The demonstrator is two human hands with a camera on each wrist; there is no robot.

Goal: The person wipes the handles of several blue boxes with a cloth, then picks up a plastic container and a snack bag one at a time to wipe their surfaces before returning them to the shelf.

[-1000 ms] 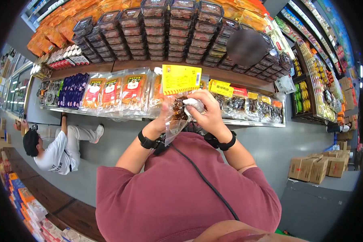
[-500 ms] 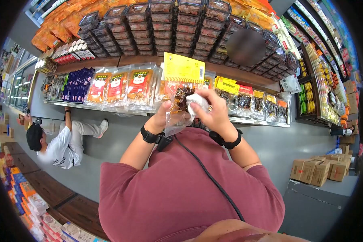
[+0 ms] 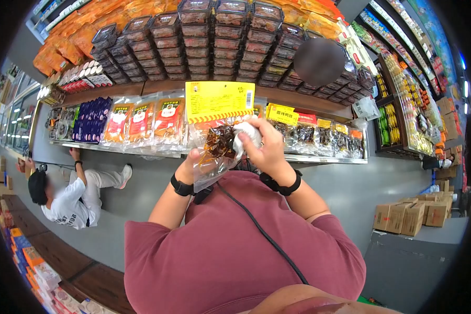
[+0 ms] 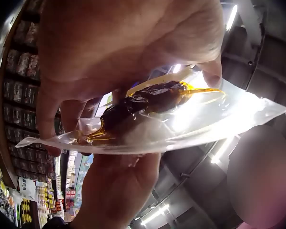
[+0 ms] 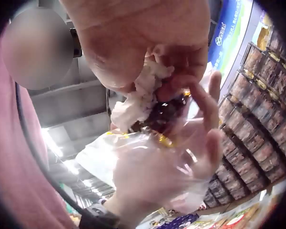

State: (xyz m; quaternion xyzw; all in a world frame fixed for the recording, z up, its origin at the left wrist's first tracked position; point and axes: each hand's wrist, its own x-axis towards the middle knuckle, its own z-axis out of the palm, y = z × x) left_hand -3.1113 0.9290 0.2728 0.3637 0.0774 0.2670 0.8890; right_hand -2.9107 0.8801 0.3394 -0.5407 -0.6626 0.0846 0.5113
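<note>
Between both hands is a clear plastic bag (image 3: 208,163) of dark, glossy food, topped by a yellow header card (image 3: 220,99). The left hand (image 3: 185,170) grips the bag at its lower left side, thumb at the edge; its other fingers are behind the bag in the head view. A crumpled white wad (image 3: 249,131), like tissue or cloth, is pinched in the right hand (image 3: 269,149) and lies against the bag's right front. In the right wrist view, the wad (image 5: 142,95) overlaps the dark contents, and the left hand shows through the clear plastic.
A shelf ledge (image 3: 319,158) in front bears flat packs with red labels (image 3: 141,123), purple packets (image 3: 91,119) and yellow-topped bags (image 3: 281,113). Stacked clear boxes (image 3: 196,44) rise behind. Another person (image 3: 70,196) crouches at the left. Cartons (image 3: 413,217) stand at the right.
The bag has shifted left in the head view, showing more of its front. The left hand has moved down and left with it. The right hand keeps the white wad against the bag.
</note>
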